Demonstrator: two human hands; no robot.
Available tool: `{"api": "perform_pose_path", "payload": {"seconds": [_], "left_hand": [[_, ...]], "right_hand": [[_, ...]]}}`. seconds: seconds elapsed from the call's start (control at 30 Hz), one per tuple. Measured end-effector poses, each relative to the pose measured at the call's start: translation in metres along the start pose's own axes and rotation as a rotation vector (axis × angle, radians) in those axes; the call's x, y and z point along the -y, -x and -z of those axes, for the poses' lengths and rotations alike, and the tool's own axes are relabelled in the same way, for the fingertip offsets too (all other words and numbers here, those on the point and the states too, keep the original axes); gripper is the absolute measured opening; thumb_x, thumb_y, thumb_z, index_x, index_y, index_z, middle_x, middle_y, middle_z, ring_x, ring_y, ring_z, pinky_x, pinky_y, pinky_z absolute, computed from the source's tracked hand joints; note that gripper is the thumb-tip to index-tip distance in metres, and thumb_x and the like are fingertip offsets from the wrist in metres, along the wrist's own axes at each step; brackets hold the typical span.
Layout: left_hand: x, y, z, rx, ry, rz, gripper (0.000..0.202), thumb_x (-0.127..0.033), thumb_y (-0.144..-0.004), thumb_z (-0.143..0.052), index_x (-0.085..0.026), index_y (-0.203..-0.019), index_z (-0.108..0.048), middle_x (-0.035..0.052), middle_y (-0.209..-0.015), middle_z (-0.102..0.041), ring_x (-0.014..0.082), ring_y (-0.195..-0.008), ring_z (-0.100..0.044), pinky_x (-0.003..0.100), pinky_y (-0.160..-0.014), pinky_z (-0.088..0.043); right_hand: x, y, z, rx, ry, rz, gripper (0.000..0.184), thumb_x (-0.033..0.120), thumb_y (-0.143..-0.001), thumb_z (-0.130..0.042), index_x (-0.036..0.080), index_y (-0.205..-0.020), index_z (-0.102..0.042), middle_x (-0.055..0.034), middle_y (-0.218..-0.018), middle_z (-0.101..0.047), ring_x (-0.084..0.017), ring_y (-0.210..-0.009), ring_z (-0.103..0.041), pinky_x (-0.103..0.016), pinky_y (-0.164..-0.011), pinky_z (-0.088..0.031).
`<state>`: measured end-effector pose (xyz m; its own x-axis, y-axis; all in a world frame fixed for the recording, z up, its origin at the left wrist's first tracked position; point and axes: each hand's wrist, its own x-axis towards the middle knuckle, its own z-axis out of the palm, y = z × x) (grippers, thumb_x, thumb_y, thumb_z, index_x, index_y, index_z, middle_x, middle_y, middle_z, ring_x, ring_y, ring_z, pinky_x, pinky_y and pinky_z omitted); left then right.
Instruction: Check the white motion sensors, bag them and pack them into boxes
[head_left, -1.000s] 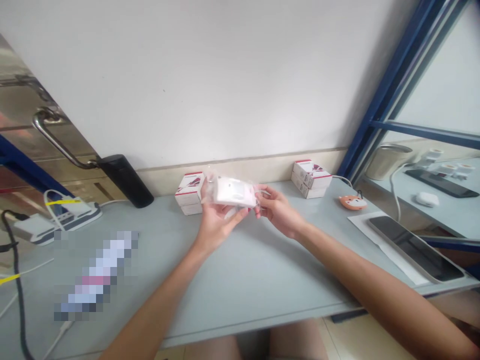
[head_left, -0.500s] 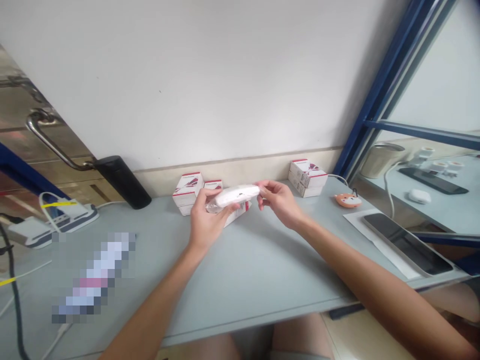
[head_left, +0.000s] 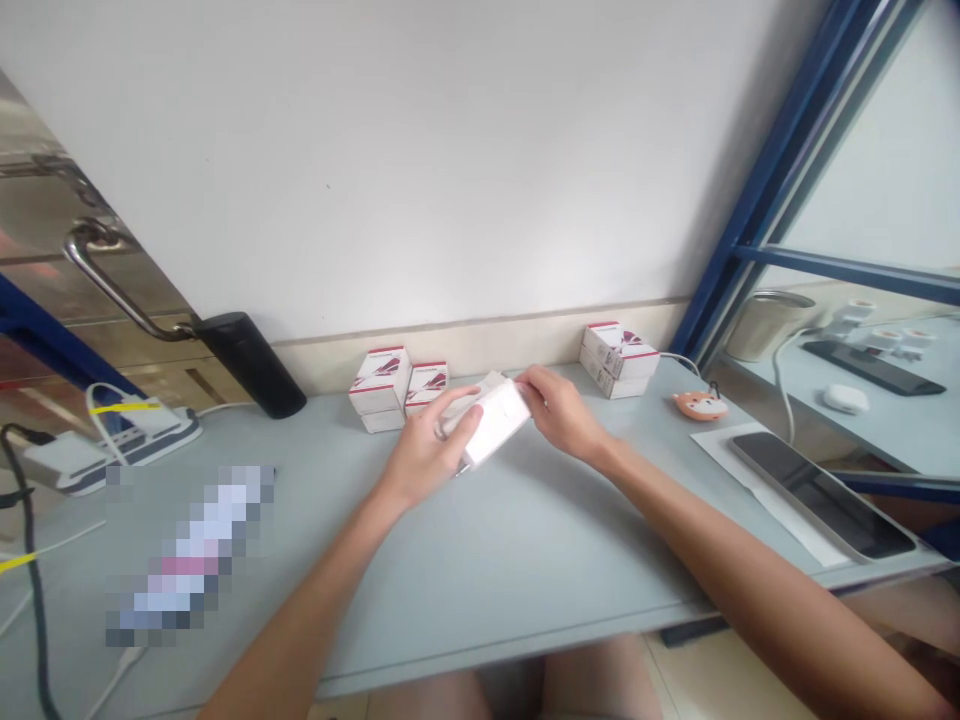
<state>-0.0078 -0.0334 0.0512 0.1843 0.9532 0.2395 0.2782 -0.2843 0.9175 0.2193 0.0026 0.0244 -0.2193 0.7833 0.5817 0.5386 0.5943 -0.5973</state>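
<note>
Above the middle of the desk, a small white box (head_left: 496,425) is tilted between my hands. My left hand (head_left: 427,445) grips its left side, with the thumb across the face toward me and the fingers mostly behind it. At the box's upper right corner, the fingers of my right hand (head_left: 551,405) are bent and closed on the edge. A pale flap or edge (head_left: 491,380) shows at the top of the box. Whether anything lies inside cannot be seen.
Stacked white-and-red boxes (head_left: 379,385) stand by the wall at left, others (head_left: 616,358) at right. A black cylinder (head_left: 251,365) and a power strip (head_left: 124,450) lie left. At right are an orange animal-shaped case (head_left: 701,404) and a phone (head_left: 821,495) on white paper.
The white, plastic-wrapped rounded object in my left hand is no longer visible. The white box behind it now shows between both hands, tilted toward me. My right hand has moved to its corner.
</note>
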Motion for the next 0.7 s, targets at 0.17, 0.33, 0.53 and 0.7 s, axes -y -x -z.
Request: {"api": "perform_pose_path", "payload": {"seconds": [0.17, 0.33, 0.53, 0.7], "left_hand": [[-0.012, 0.002, 0.000, 0.307, 0.402, 0.204, 0.063, -0.057, -0.093, -0.064, -0.026, -0.147, -0.061, 0.0062, -0.085, -0.072, 0.0167, -0.052, -0.061, 0.028, -0.044, -0.047], [-0.005, 0.003, 0.000, 0.402, 0.773, 0.366, 0.065, -0.056, -0.096, -0.059, -0.037, -0.157, -0.048, 0.0104, -0.110, -0.076, 0.0186, -0.061, -0.068, 0.031, -0.051, -0.051], [0.001, 0.006, 0.005, 0.505, 0.859, 0.234, 0.085, -0.051, -0.077, -0.080, -0.037, -0.155, -0.049, 0.0107, -0.117, -0.076, 0.0320, -0.100, -0.074, 0.045, -0.086, -0.057], [0.004, 0.002, -0.002, 0.266, 0.765, 0.182, 0.039, -0.042, -0.083, -0.085, -0.029, -0.116, -0.071, 0.0027, -0.089, -0.074, 0.0204, -0.082, -0.073, 0.037, -0.082, -0.055]], "right_hand": [[0.004, 0.001, 0.003, -0.018, -0.069, -0.080, 0.032, 0.045, -0.107, -0.039, 0.023, -0.087, -0.053, -0.0040, -0.082, -0.063, -0.020, -0.075, -0.056, -0.033, -0.073, -0.041], [0.012, 0.000, 0.008, -0.062, -0.173, -0.112, 0.038, 0.051, -0.106, -0.040, 0.024, -0.083, -0.051, -0.0010, -0.071, -0.057, -0.018, -0.069, -0.052, -0.032, -0.068, -0.041], [0.009, -0.002, 0.012, 0.091, -0.484, -0.267, 0.020, 0.039, -0.098, -0.050, 0.023, -0.088, -0.055, 0.0032, -0.067, -0.055, -0.014, -0.063, -0.051, -0.029, -0.063, -0.041], [0.002, -0.003, 0.011, 0.212, -0.546, -0.219, 0.014, 0.035, -0.096, -0.055, 0.022, -0.091, -0.056, 0.0023, -0.075, -0.056, -0.014, -0.069, -0.052, -0.029, -0.068, -0.043]]}}
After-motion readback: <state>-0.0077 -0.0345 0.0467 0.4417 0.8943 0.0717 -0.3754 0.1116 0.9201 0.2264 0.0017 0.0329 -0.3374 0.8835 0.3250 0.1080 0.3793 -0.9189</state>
